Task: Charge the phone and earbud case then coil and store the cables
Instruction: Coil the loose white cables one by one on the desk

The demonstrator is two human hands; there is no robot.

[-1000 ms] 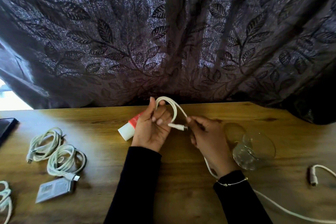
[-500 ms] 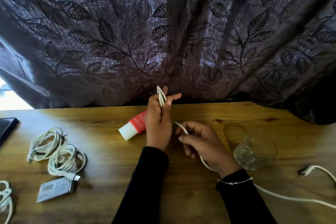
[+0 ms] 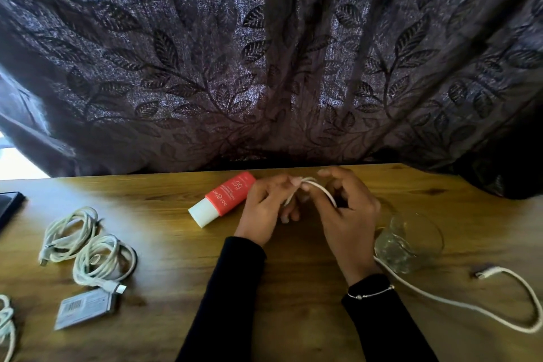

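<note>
Head view, looking down on a wooden table (image 3: 293,317). Left hand (image 3: 264,209) curled round the first small loops of a white cable (image 3: 440,301). Right hand (image 3: 348,214) pinching the same cable just beside the loops. Loose length trailing rightward from under the right wrist, nearer the right hand, ending in a free plug (image 3: 482,274). Glass (image 3: 411,241) close by the right hand, contents unclear. Two coiled cables (image 3: 88,250) well apart, at left.

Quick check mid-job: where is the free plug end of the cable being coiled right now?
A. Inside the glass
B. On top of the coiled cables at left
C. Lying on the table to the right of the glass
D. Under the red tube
C: the plug end lies on the bare table right of the glass, while both hands, left hand and right hand, hold the cable farther along.
</note>
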